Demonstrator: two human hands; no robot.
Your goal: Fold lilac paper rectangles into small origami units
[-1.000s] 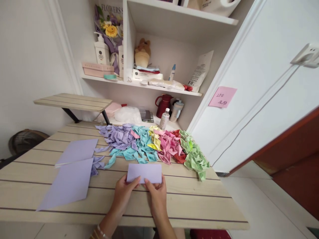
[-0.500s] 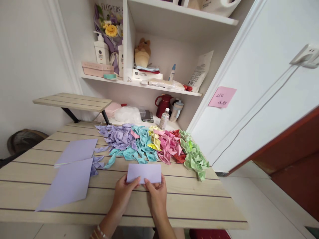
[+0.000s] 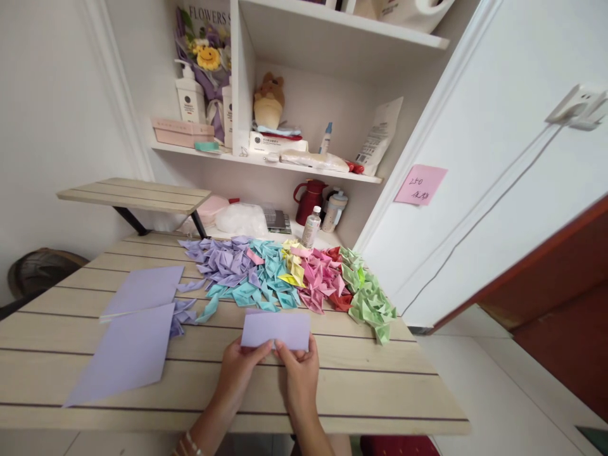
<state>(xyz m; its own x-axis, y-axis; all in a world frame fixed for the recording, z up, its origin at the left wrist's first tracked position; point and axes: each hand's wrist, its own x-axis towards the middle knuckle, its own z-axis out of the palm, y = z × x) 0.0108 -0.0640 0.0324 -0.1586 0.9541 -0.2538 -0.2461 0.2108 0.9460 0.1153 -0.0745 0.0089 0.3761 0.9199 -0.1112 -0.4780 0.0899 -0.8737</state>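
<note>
A folded sheet of lilac paper [image 3: 275, 330] is held above the table's front half, its long side running left to right. My left hand [image 3: 243, 361] grips its lower left part, thumb on the near face and fingers behind. On the lower right, my right hand [image 3: 299, 364] pinches it the same way, the two thumb tips close together at the bottom edge. A second layer shows a little above the top edge. Just beyond lie heaps of folded paper pieces: lilac [image 3: 228, 263], turquoise [image 3: 270, 272], yellow [image 3: 293, 266], pink [image 3: 320, 278] and green [image 3: 370, 297].
Flat lilac sheets [image 3: 128, 348] lie at the left of the slatted table [image 3: 380, 396]. A small raised stand [image 3: 135, 193] is at the back left. Behind the heaps stand a clear bottle [image 3: 311, 228] and a dark red jug [image 3: 310, 201], under a shelf [image 3: 266, 159] holding assorted items.
A second layer of the lilac paper now shows above its top edge, where the edges looked even before. Both hands keep their hold in nearly the same place. The view has shifted slightly.
</note>
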